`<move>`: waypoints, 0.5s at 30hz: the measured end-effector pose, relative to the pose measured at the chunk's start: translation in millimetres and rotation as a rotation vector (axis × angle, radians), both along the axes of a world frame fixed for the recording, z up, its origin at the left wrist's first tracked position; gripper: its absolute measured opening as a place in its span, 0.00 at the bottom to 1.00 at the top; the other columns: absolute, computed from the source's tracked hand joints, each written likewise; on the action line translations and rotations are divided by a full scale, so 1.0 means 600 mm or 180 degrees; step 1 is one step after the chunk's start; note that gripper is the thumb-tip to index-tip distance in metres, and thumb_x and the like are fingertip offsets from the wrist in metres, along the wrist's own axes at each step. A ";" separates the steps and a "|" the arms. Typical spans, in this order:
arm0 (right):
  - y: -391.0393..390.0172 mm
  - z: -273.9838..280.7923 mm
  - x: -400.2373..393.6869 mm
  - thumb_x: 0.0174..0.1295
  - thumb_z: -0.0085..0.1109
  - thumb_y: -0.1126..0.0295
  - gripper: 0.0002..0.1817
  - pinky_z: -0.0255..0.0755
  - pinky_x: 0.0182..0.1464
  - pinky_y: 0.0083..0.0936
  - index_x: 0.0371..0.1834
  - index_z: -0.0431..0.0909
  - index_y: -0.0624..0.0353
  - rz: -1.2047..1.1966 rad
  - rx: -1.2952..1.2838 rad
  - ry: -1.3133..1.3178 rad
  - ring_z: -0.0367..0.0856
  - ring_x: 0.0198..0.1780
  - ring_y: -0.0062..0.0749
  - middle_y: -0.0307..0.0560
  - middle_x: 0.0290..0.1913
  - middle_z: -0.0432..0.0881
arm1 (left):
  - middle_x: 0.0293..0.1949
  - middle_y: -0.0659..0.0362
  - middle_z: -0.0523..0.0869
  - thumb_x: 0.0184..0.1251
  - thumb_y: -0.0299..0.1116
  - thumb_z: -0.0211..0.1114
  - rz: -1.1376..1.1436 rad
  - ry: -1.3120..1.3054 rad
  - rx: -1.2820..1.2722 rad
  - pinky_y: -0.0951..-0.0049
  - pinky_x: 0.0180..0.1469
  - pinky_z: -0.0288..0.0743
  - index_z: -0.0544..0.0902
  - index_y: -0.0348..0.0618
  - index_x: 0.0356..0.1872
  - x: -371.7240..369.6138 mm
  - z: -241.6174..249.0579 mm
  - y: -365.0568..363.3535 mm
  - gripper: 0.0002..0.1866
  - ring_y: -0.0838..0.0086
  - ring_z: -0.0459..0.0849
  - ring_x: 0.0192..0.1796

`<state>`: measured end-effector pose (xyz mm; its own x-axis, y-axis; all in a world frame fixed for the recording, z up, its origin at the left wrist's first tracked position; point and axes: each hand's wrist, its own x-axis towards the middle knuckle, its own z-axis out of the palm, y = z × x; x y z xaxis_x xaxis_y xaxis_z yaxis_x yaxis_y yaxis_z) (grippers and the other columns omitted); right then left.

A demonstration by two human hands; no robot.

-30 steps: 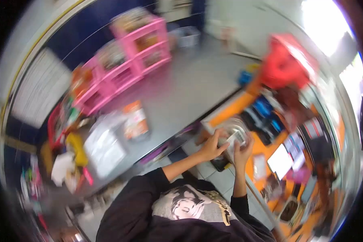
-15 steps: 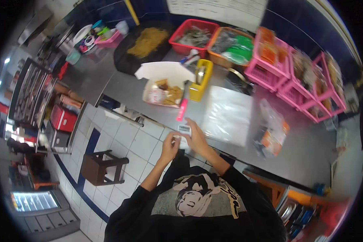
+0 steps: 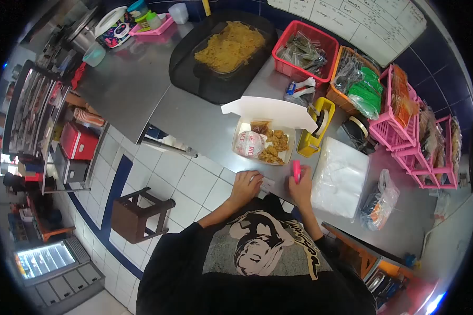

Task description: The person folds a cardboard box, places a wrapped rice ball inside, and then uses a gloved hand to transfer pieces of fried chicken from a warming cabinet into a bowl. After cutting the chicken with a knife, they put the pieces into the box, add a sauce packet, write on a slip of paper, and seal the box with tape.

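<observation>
My right hand (image 3: pixel 301 190) is closed around a pink marker (image 3: pixel 296 169), held upright just below the food box. Near the counter's front edge my left hand (image 3: pixel 245 187) lies with its fingers extended, beside a small white paper slip (image 3: pixel 268 183). Part of the slip may be hidden under the fingers. In front of both hands stands an open white cardboard box (image 3: pixel 270 111), its lid raised. Inside it are a paper-wrapped round bundle (image 3: pixel 251 143), golden fried pieces (image 3: pixel 277 140) and a brown sachet (image 3: pixel 259 126).
Right of the box are a yellow tape dispenser (image 3: pixel 314 142) and a stack of clear plastic bags (image 3: pixel 339 181). Farther back stand a black tray of yellow food (image 3: pixel 184 71), a red basket (image 3: pixel 333 47) and pink baskets (image 3: pixel 394 131). A brown stool (image 3: pixel 134 218) is on the floor.
The paper slip went from between both hands down to the counter. My right hand has picked up the pink marker that lay beside the box. The view has shifted, showing the counter farther right.
</observation>
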<state>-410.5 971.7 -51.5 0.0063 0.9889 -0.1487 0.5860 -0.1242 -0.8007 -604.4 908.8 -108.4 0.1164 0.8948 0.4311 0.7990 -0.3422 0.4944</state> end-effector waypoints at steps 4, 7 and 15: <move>-0.045 -0.011 -0.032 0.51 0.65 0.64 0.18 0.72 0.36 0.37 0.39 0.73 0.65 0.0124 -0.0468 0.0141 0.80 0.31 0.48 0.54 0.29 0.80 | 0.46 0.56 0.77 0.52 0.34 0.70 0.0172 -0.0490 -0.0052 0.60 0.52 0.62 0.75 0.44 0.48 -0.016 -0.037 0.005 0.21 0.61 0.74 0.49; -0.052 -0.046 -0.059 0.51 0.69 0.64 0.20 0.73 0.36 0.33 0.40 0.73 0.64 -0.0041 -0.0327 0.0502 0.79 0.30 0.42 0.52 0.29 0.80 | 0.46 0.56 0.77 0.53 0.34 0.70 0.0147 -0.0684 -0.0127 0.58 0.53 0.61 0.75 0.45 0.47 -0.018 -0.051 0.004 0.20 0.60 0.74 0.49; -0.032 -0.029 -0.074 0.50 0.66 0.75 0.18 0.73 0.38 0.31 0.43 0.72 0.61 0.0045 0.0310 0.0409 0.78 0.33 0.47 0.51 0.35 0.78 | 0.48 0.58 0.78 0.52 0.33 0.69 -0.0455 -0.0319 0.0146 0.56 0.53 0.60 0.78 0.48 0.44 -0.024 -0.058 0.011 0.17 0.63 0.73 0.52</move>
<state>-455.0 952.5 -68.9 -0.0207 0.9985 -0.0507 0.4791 -0.0346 -0.8771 -618.8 915.2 -143.4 0.1954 0.8512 0.4871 0.6882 -0.4728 0.5503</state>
